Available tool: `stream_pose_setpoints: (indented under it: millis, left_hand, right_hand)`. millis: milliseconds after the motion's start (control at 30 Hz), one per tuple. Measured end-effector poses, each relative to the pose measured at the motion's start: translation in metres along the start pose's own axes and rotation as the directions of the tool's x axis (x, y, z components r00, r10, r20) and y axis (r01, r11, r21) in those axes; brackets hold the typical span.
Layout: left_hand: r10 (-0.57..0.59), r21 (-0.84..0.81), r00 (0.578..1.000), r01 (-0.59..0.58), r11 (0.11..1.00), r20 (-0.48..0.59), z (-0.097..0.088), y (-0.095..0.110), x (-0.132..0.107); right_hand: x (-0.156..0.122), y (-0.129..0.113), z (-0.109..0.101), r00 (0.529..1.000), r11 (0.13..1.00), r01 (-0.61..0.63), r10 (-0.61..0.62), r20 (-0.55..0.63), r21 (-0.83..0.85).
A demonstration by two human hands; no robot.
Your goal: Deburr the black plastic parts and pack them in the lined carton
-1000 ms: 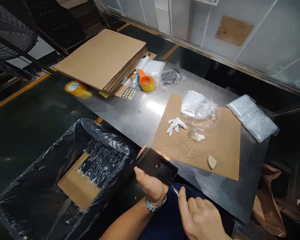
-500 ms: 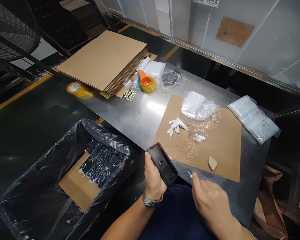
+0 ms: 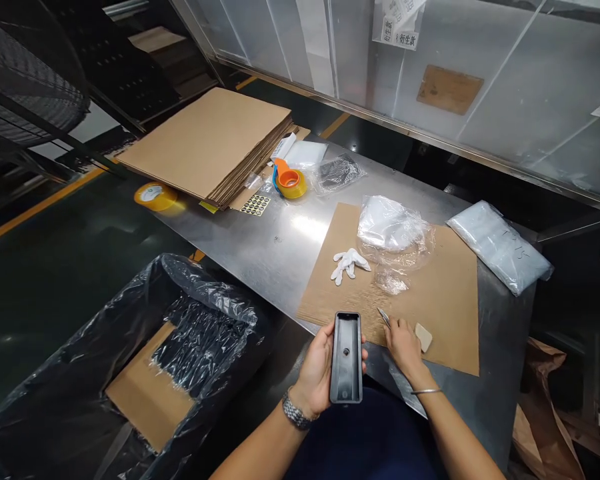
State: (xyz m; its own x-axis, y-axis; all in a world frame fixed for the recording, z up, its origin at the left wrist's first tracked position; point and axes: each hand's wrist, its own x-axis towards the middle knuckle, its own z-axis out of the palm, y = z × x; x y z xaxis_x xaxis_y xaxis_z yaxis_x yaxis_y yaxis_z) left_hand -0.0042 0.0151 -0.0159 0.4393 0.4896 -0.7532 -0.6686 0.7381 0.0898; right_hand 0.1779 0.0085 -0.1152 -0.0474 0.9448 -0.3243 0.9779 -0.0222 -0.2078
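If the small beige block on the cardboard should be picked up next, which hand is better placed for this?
Probably the right hand: it is close beside the beige block, though a slim metal tool is at its fingertips. The left hand is farther away and holds the black tray-shaped part.

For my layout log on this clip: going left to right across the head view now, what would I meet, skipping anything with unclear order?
Yellow tape roll, sticker sheet, orange tape dispenser, black tray, thin tool, right hand, beige block, plastic packet.

The right hand (image 3: 404,345) hides part of the metal tool (image 3: 383,317); black liner (image 3: 50,383) is cropped below.
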Motion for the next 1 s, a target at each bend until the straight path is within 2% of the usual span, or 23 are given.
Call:
stream_pose_setpoints:
  millis: [67, 133, 200, 233, 267, 300, 433, 567, 700, 800, 900, 967, 1000]
  left_hand:
    - [-0.087, 0.046, 0.996, 0.086, 0.995, 0.012, -0.001, -0.003, -0.001]
    - [-0.162, 0.062, 0.986, 0.161, 0.985, 0.024, -0.002, -0.008, -0.002]
    - [-0.192, 0.009, 0.98, 0.192, 0.981, 0.046, 0.0, -0.012, -0.002]
    - [-0.198, -0.033, 0.978, 0.2, 0.979, 0.064, 0.001, -0.015, -0.003]
    - [-0.201, -0.072, 0.976, 0.207, 0.976, 0.086, 0.003, -0.016, -0.004]
    - [-0.201, -0.096, 0.974, 0.211, 0.973, 0.107, 0.005, -0.018, -0.004]
    - [-0.158, -0.07, 0.975, 0.171, 0.983, 0.156, 0.011, -0.02, -0.009]
    - [-0.123, -0.043, 0.977, 0.133, 0.99, 0.177, 0.014, -0.022, -0.011]
    - [-0.133, -0.05, 0.989, 0.136, 0.989, 0.066, 0.012, -0.024, -0.013]
    - [-0.176, 0.092, 0.984, 0.177, 0.98, -0.025, 0.009, -0.025, -0.015]
    - [-0.268, 0.243, 0.962, 0.274, 0.931, -0.058, 0.006, -0.025, -0.019]
    - [-0.309, 0.254, 0.95, 0.31, 0.916, -0.044, 0.005, -0.026, -0.02]
    - [-0.319, 0.245, 0.947, 0.317, 0.916, -0.029, 0.005, -0.027, -0.02]
  right_hand:
    - [-0.011, -0.005, -0.029, 0.994, 0.99, 0.105, -0.103, -0.017, 0.093]
    - [-0.025, -0.018, -0.063, 0.961, 0.937, 0.278, -0.272, -0.057, 0.214]
    - [-0.039, -0.036, -0.093, 0.832, 0.731, 0.546, -0.53, -0.163, 0.409]
    - [-0.045, -0.045, -0.104, 0.775, 0.642, 0.613, -0.602, -0.191, 0.462]
    - [-0.049, -0.053, -0.112, 0.741, 0.58, 0.64, -0.64, -0.204, 0.505]
    - [-0.052, -0.06, -0.117, 0.733, 0.556, 0.637, -0.652, -0.196, 0.533]
    - [-0.054, -0.071, -0.114, 0.78, 0.565, 0.556, -0.608, -0.148, 0.61]
    - [-0.047, -0.065, -0.104, 0.775, 0.486, 0.537, -0.607, -0.176, 0.689]
    - [-0.04, -0.059, -0.101, 0.772, 0.435, 0.563, -0.581, -0.259, 0.703]
    - [-0.036, -0.054, -0.099, 0.796, 0.48, 0.572, -0.52, -0.31, 0.665]
    - [-0.032, -0.047, -0.098, 0.855, 0.568, 0.515, -0.393, -0.339, 0.642]
    - [-0.031, -0.043, -0.098, 0.881, 0.554, 0.463, -0.372, -0.292, 0.692]
    - [-0.031, -0.041, -0.099, 0.883, 0.528, 0.441, -0.401, -0.245, 0.726]
